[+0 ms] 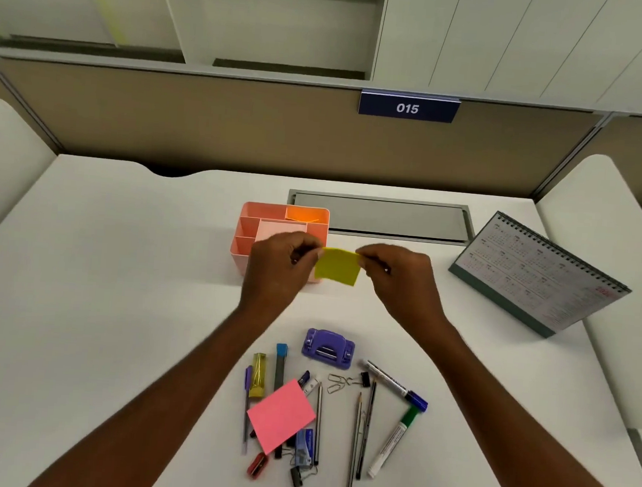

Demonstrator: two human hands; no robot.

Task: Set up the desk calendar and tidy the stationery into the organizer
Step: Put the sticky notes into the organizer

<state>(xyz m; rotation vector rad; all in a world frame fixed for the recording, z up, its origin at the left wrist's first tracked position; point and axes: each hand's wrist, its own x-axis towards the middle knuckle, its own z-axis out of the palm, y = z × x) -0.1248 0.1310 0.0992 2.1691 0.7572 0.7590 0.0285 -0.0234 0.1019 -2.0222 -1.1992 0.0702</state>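
Beside the organizer [239, 250], we are pinching light, floppy yellow notes [338, 267] at top corners with left grip [283, 265] and right grip [399, 278].

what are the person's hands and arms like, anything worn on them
Bare throughout: no gloves, rings, watch or bracelet show on the left hand or right hand. The left forearm and right forearm are uncovered, no sleeve in view.
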